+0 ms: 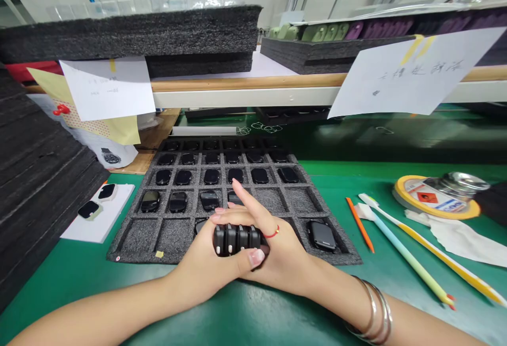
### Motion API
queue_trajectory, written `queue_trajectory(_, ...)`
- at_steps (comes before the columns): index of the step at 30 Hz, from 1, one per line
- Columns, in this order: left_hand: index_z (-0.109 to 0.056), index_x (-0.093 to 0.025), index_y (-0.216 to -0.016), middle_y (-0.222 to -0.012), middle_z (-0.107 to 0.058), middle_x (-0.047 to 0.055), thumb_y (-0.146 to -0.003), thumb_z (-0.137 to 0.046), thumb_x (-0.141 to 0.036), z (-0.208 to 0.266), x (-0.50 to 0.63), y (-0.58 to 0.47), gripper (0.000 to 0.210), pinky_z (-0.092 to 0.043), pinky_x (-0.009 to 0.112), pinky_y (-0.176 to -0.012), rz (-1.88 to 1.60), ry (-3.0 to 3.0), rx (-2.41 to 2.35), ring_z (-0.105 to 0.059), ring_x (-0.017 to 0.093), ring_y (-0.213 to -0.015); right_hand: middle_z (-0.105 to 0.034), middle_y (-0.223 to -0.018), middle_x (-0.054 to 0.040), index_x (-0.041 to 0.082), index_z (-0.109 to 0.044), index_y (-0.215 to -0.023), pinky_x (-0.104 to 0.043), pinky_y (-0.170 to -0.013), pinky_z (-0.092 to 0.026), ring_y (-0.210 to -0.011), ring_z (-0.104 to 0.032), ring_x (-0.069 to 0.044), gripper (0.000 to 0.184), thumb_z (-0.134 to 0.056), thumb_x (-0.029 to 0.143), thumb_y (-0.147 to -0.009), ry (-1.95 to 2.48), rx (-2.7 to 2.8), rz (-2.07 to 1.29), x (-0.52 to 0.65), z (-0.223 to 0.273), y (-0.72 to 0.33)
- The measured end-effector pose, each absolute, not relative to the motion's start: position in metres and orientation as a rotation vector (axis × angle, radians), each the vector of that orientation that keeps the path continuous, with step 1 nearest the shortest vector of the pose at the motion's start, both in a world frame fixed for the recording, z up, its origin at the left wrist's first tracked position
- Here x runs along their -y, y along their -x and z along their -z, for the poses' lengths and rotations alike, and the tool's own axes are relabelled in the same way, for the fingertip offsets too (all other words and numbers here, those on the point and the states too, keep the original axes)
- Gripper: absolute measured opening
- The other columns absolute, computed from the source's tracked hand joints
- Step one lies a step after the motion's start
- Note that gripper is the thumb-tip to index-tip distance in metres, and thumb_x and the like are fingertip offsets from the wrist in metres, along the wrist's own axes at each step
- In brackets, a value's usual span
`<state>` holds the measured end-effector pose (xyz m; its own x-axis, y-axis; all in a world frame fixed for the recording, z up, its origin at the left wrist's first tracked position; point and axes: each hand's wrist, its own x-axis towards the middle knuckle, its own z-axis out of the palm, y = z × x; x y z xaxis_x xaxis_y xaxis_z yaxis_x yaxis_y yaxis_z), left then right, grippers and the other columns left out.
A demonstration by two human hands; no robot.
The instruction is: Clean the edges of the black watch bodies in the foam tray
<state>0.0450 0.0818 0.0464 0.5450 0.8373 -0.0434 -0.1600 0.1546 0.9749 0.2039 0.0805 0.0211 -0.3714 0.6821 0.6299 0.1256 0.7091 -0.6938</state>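
Several black smartwatch bodies [236, 236] are stacked side by side between my two hands, their side buttons facing me. My left hand [201, 261] is closed round the left end, its thumb lying across the near side. On the right, my right hand [283, 253] grips the same stack, with one finger pointing up and away. Both hands are over the front of a black foam tray [137, 236]. Dark watch bodies [212, 177] lie in many of its compartments, and another watch body [321, 235] is in the front right corner. My hands hide part of the front rows.
Two pale-cased watches [89, 209] lie on a white pad [113, 214] at left. To the right are an orange stick [359, 224], toothbrushes [412, 259], a tissue [463, 237] and a metal-topped dispenser [439, 195]. A shelf [237, 95] with foam trays crosses above.
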Motion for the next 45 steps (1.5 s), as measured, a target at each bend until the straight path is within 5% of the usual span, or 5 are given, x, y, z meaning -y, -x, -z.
queue_trajectory(13, -0.058, -0.019, -0.108, -0.118, -0.064, 0.007, -0.057, -0.092, -0.020, -0.052, -0.077, -0.045, 0.061, -0.052, 0.041, -0.099, -0.810, -1.304, -0.877, -0.062, 0.030, -0.114, -0.066, -0.130, -0.0041, 0.029, -0.018, -0.160, -0.037, -0.117, -0.039, -0.131, -0.055, -0.020, 0.091, -0.074, 0.033, -0.089, 0.555, 1.841, -0.822, -0.082, -0.019, -0.207)
queue_trajectory(19, -0.054, -0.018, -0.119, -0.118, -0.067, 0.013, -0.061, -0.089, -0.035, -0.035, -0.092, -0.040, 0.070, -0.047, 0.051, -0.103, -0.778, -1.452, -1.013, -0.063, 0.034, -0.112, -0.036, -0.158, -0.0138, 0.026, -0.009, -0.161, -0.042, -0.120, -0.033, -0.144, -0.038, -0.025, 0.110, -0.083, 0.040, -0.081, 0.813, 2.059, -0.609, -0.060, -0.027, -0.228)
queue_trajectory(27, -0.048, -0.028, -0.124, -0.119, -0.069, 0.007, -0.064, -0.085, -0.047, -0.005, -0.100, -0.038, 0.073, -0.051, 0.049, -0.100, -0.617, -1.477, -1.064, -0.068, 0.031, -0.106, -0.068, -0.121, -0.0145, 0.015, -0.061, -0.129, -0.044, -0.091, -0.055, -0.103, -0.068, -0.028, 0.035, -0.051, 0.030, -0.099, 1.836, 1.784, -0.014, -0.050, -0.019, -0.358)
queue_trajectory(34, -0.053, -0.025, -0.113, -0.119, -0.067, 0.008, -0.065, -0.084, -0.044, -0.008, -0.096, -0.041, 0.060, -0.050, 0.046, -0.099, -0.625, -1.494, -1.073, -0.067, 0.030, -0.105, -0.072, -0.096, -0.0149, 0.012, -0.073, -0.092, -0.040, -0.079, -0.051, -0.091, -0.069, -0.034, 0.015, -0.061, 0.021, -0.090, 2.214, 1.684, 0.099, -0.061, 0.003, -0.408)
queue_trajectory(45, -0.053, -0.024, -0.112, -0.120, -0.065, 0.009, -0.066, -0.084, -0.037, -0.016, -0.092, -0.041, 0.057, -0.049, 0.047, -0.097, -0.572, -1.406, -1.015, -0.066, 0.031, -0.105, -0.072, -0.089, -0.0157, 0.005, -0.071, -0.107, -0.032, -0.078, -0.046, -0.090, -0.069, -0.024, 0.026, -0.056, 0.023, -0.097, 2.437, 1.332, 0.205, -0.068, -0.075, -0.431)
